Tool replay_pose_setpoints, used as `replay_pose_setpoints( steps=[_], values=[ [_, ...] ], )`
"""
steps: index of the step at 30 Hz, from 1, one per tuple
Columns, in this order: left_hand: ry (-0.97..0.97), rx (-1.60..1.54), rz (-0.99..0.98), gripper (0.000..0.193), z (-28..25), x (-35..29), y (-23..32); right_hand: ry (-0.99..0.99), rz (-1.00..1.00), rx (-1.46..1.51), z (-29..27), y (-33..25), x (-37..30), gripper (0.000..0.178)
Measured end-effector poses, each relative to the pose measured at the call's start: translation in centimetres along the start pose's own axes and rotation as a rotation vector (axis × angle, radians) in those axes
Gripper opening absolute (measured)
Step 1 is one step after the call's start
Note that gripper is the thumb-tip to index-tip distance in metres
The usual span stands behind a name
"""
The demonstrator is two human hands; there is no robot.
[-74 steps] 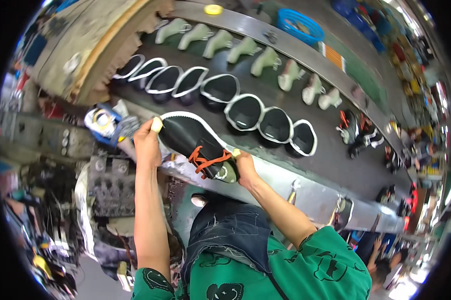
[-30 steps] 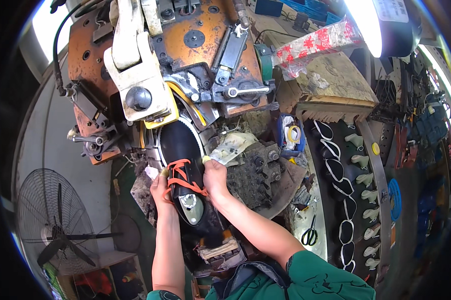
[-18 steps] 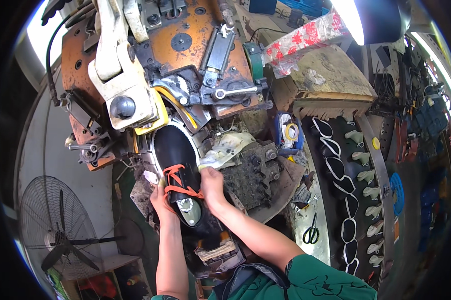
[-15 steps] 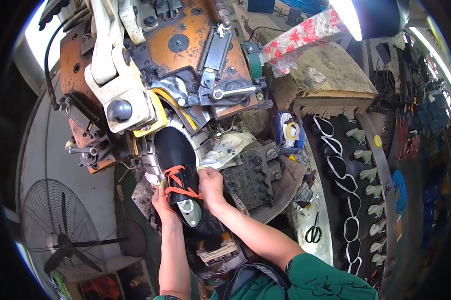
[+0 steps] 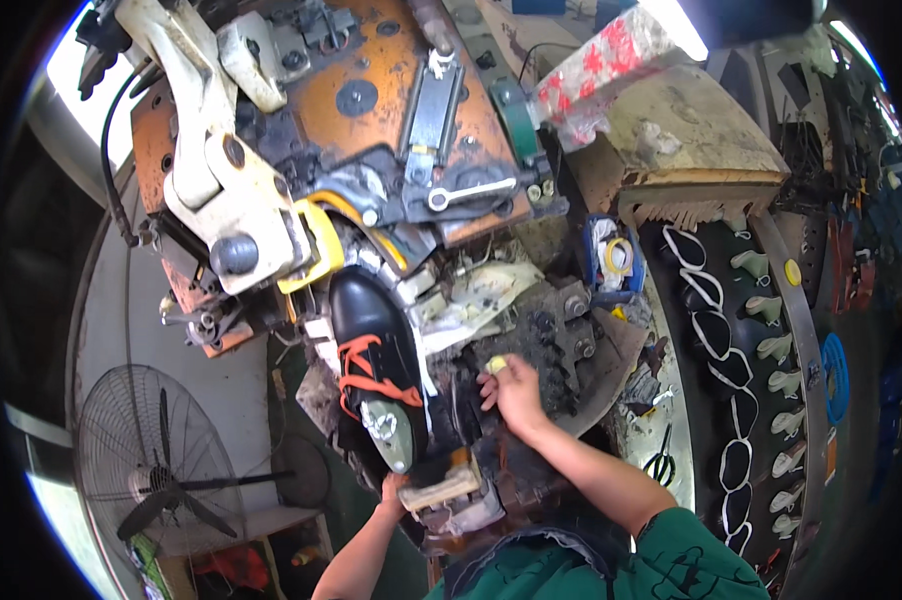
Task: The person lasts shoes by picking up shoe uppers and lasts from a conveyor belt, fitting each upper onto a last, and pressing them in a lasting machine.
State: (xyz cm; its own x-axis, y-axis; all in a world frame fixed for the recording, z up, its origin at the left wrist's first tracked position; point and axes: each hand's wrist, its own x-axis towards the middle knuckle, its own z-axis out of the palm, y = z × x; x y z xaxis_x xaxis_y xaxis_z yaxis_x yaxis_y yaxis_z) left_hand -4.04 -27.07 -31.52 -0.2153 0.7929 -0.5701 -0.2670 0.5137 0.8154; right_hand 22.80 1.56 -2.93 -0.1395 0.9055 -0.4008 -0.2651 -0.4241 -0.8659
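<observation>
Both hands now off the black shoe (image 5: 376, 350), seated toe-first in the orange lasting machine (image 5: 371, 130). Left hand (image 5: 396, 492) curled around a wooden handle (image 5: 441, 490); right hand (image 5: 511, 390) pinching something small beside the shoe. Clamping stage, apparently.

Black shoe (image 5: 371, 345) with orange laces (image 5: 366, 372) sits toe-up in the orange lasting machine (image 5: 371, 120). Your right hand (image 5: 513, 392) rests on the dark machine bed just right of the shoe, fingers curled. Your left hand (image 5: 396, 492) grips a pale block (image 5: 441, 490) below the heel. Floor fan (image 5: 151, 470) lower left; rack of soles (image 5: 721, 330) right.
</observation>
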Motion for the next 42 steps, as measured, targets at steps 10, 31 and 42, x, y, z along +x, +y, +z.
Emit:
replay_pose_setpoints(
  steps=[10,31,42],
  values=[
    [0.040,1.069,0.186,0.043,11.3,-16.5,30.5,-0.101,-0.098,0.056,-6.8,-3.3,-5.1,0.021],
    [-1.336,1.015,0.617,0.026,84.1,-13.3,14.4,0.760,-0.298,0.574,-54.3,4.6,-36.9,0.067],
    [-1.855,1.309,0.449,0.015,118.3,-29.0,-20.6,1.891,-0.325,0.737,-100.6,18.0,-61.3,0.057]
  ],
)
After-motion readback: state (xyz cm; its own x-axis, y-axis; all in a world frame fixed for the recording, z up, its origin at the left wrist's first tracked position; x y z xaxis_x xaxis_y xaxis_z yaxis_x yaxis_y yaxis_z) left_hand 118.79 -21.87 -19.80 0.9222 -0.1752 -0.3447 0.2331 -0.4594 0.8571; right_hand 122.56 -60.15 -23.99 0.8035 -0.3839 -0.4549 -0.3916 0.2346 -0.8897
